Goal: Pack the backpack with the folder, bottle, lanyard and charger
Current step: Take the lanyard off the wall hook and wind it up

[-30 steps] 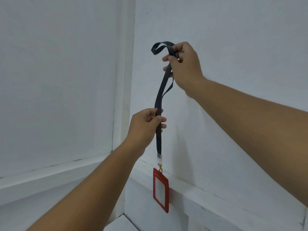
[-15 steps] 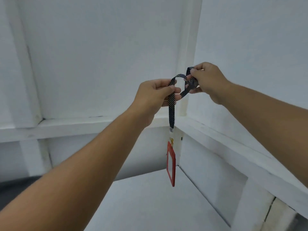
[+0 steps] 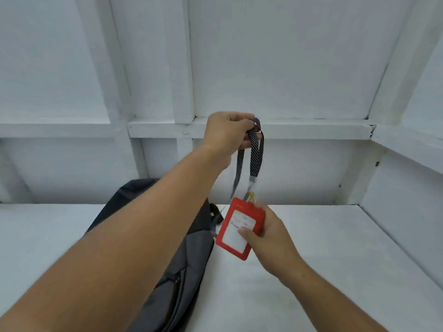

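Above the backpack [image 3: 182, 248], both hands gripping the lanyard [image 3: 254, 152], badge writing blurred.

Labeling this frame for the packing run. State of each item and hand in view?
lanyard strap: folded into a short bunch, hanging from the left hand, in the air
red badge holder: clipped to the strap's end, held tilted, card inside
left hand: shut on the strap's top
right hand: gripping the badge holder, thumb on its front
backpack: lying on the white surface, partly hidden by the left arm; the pocket zip in view looks closed
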